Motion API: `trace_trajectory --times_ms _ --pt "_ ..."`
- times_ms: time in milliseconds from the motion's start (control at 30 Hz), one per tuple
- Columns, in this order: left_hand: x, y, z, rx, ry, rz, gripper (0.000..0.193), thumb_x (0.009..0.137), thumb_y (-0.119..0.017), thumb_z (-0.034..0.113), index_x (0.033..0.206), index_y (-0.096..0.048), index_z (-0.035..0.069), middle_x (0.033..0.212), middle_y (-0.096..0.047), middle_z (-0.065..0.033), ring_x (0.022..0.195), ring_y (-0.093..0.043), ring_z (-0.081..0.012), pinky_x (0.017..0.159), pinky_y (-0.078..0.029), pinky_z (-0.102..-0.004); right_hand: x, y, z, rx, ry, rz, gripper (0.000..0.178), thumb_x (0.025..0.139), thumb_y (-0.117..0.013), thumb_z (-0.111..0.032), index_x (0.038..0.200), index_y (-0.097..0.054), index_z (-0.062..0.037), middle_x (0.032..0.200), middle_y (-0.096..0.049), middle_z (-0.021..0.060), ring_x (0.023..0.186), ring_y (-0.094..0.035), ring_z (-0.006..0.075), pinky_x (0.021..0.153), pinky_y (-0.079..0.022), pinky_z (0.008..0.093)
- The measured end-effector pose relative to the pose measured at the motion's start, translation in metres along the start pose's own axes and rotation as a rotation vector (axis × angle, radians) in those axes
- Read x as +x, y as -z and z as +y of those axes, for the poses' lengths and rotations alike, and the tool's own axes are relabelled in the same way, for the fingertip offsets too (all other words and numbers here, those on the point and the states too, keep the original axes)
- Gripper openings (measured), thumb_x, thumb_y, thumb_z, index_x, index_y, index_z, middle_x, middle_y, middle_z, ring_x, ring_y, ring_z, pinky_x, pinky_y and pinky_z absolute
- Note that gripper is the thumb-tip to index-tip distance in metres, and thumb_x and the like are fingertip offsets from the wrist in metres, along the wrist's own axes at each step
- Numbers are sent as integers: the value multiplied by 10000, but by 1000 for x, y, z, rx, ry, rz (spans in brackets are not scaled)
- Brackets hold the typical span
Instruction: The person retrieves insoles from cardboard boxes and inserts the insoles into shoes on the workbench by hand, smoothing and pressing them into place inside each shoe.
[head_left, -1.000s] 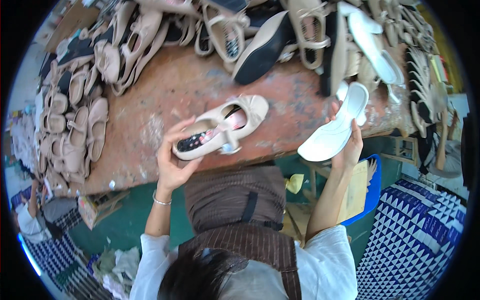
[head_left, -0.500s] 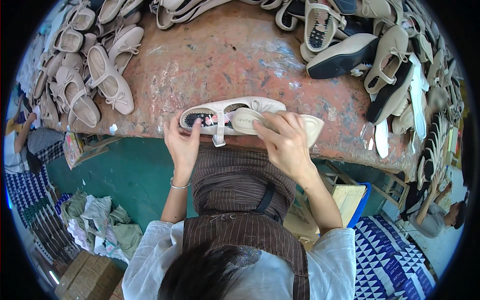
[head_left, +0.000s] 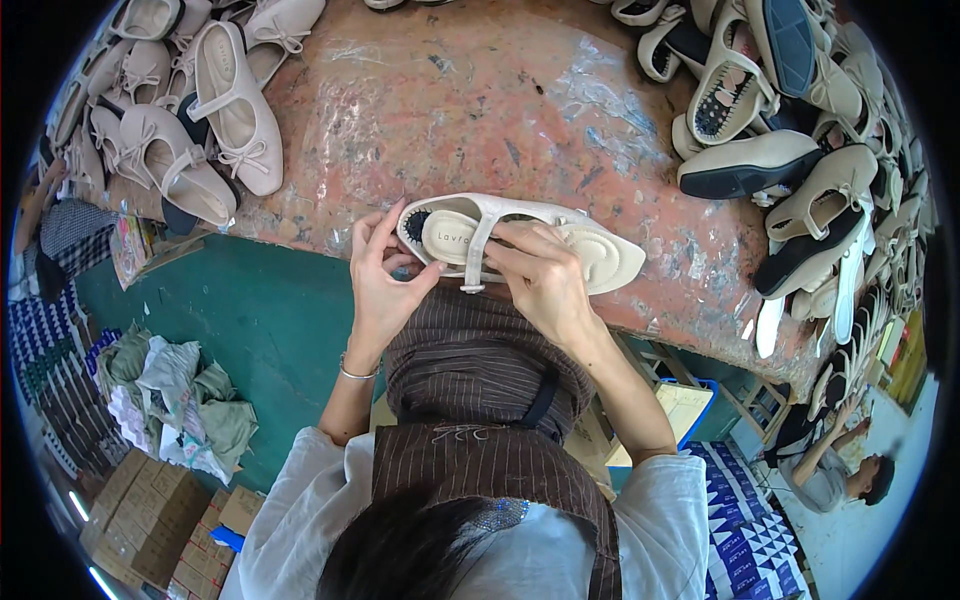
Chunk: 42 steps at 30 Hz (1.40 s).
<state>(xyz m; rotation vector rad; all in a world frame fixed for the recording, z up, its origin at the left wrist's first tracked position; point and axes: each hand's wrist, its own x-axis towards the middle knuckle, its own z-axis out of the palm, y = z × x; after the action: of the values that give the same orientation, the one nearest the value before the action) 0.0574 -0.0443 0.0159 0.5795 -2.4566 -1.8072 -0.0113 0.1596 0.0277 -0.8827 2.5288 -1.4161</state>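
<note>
In front of me at the table's near edge lies a beige strapped flat shoe, toe to the right. A cream insole runs beneath its strap. The insole's rounded heel end rests inside the opening, over the dark patterned lining, while its wide front end lies on top of the toe. My left hand grips the shoe's heel, thumb at the near rim and fingers on the far side. With bent fingers, my right hand holds the insole at its middle, just right of the strap; the fingertips are partly hidden.
Beige shoes pile up on the left and right of the worn reddish table. Loose white insoles lie near the right edge. A wooden stool stands below. Another person sits far right.
The insole's heel end has passed left under the strap into the shoe's heel. My right hand has shifted slightly with it. The view has turned a little.
</note>
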Motion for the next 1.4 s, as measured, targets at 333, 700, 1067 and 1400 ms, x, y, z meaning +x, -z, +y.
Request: trace_trajectory --times_ms 333,700,1067,1400 --pt "4 3 -5 -78 7 -11 763 644 -867 -34 1337 -547 -15 1212 -438 -86 897 -595 -117 748 -617 -253 12 -23 -3 69 -61 46 153 727 -681 79 864 -711 20 935 -667 118 885 -642 306 774 -523 398" --pt "14 -10 0 113 29 160 490 708 -860 36 1137 -635 -43 993 -546 -59 735 -591 -95 637 -535 -232 13 -32 4 -101 17 -11 252 721 -681 82 938 -759 -21 885 -676 100 851 -638 273 757 -529 382" --pt "29 -10 -6 -78 200 189 185 779 -790 26 897 -662 -36 841 -576 -54 582 -541 -85 540 -474 -255 9 -29 1 -204 91 -171 254 725 -627 10 970 -687 39 1118 -625 141 1114 -574 299 958 -482 403" --pt "41 -4 -14 115 37 131 79 829 -712 25 803 -649 -15 651 -597 -76 527 -480 -105 493 -381 -287 1 -13 -23 -582 35 -363 373 790 -598 -90 1138 -699 -3 1235 -658 198 1180 -623 291 1128 -383 433"
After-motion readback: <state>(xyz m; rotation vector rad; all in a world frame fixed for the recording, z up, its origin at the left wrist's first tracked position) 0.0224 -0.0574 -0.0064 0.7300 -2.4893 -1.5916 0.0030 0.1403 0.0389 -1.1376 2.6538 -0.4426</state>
